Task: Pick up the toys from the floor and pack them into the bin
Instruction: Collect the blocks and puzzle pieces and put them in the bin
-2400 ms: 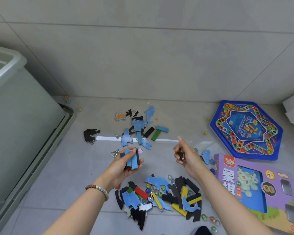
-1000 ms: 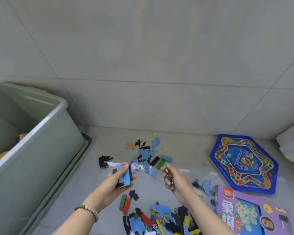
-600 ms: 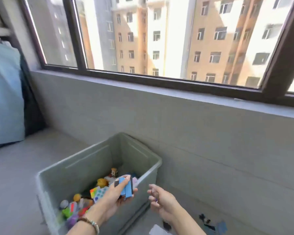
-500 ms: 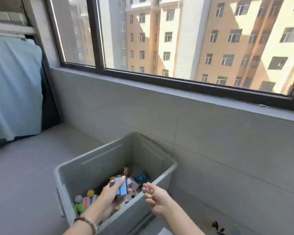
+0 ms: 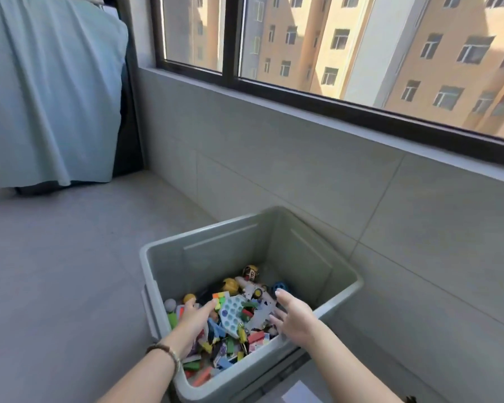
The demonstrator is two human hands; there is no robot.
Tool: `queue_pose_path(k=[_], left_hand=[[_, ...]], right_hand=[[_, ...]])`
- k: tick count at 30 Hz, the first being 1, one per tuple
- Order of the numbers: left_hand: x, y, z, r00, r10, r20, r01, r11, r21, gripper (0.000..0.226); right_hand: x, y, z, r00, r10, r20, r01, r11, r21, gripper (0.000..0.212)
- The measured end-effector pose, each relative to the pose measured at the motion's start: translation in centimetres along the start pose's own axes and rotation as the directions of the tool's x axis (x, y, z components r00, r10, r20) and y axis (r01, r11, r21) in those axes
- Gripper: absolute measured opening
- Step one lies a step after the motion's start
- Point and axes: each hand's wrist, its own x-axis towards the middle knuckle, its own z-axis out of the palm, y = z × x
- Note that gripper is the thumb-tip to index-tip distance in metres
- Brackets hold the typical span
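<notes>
As seen from the head camera, the only view supplied, both of my hands are positioned over the open grey bin (image 5: 344, 282), which stands on the floor (image 5: 56, 257) just beside the tiled wall (image 5: 361, 184) under the window (image 5: 332, 48). My left hand (image 5: 194, 318) is palm-down inside the bin opening, fingers loosely spread and lowered toward the pile; nothing is gripped in it. A beaded bracelet (image 5: 165, 351) sits on that wrist. My right hand (image 5: 293, 314) is over the near right part of the bin, close to the rim, with fingers extended and apart; it holds nothing. The toys (image 5: 236, 324) lie inside the bin as a mixed heap: flat coloured pieces, a white panel with blue dots (image 5: 230, 311), a multicoloured cube (image 5: 220, 298), a round figure head (image 5: 250, 274) toward the far side, and a blue perforated ball (image 5: 280, 287) near the right wall. A pale blue cloth (image 5: 47, 88) hangs at the upper left. A white sheet (image 5: 300, 394) lies on the floor at the lower right; its detail cannot be read.
</notes>
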Motion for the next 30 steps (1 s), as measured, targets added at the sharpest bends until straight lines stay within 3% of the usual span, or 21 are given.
queue_pose_path(k=[5,9,11,15,21,25,30], left_hand=[[-4.7,2.2,2.9,0.993,0.103,0.059,-0.11,0.986,0.128,0.063],[-11.1,3.3,7.0,0.969,0.168,0.182,-0.204,0.958,0.2,0.058],[-14.4,3.0,9.5,0.942,0.206,0.263,-0.273,0.929,0.249,0.054],[-21.3,0.3,14.2,0.89,0.208,0.406,-0.367,0.854,0.368,0.055],[-28.0,-6.5,20.8,0.824,0.121,0.554,-0.439,0.754,0.488,0.057],[-29.2,-10.7,24.8,0.767,-0.005,0.642,-0.481,0.657,0.581,0.063],[-27.9,-15.5,29.2,0.721,-0.182,0.668,-0.538,0.46,0.706,0.063]], right_hand=[[-5.7,-2.3,-4.7,0.991,-0.13,-0.014,0.115,0.915,-0.386,0.044],[-14.6,-4.0,-11.5,0.962,-0.268,-0.058,0.153,0.7,-0.697,0.049],[-19.0,-3.9,-15.7,0.939,-0.325,-0.111,0.126,0.627,-0.769,0.053],[-28.4,-0.9,-24.2,0.897,-0.346,-0.275,-0.025,0.582,-0.813,0.055],[-38.5,7.8,-35.3,0.823,-0.315,-0.472,-0.171,0.655,-0.736,0.056],[-40.8,13.8,-41.2,0.816,-0.206,-0.541,-0.242,0.728,-0.642,0.06],[-38.1,20.4,-45.1,0.836,-0.067,-0.545,-0.269,0.815,-0.514,0.064]])
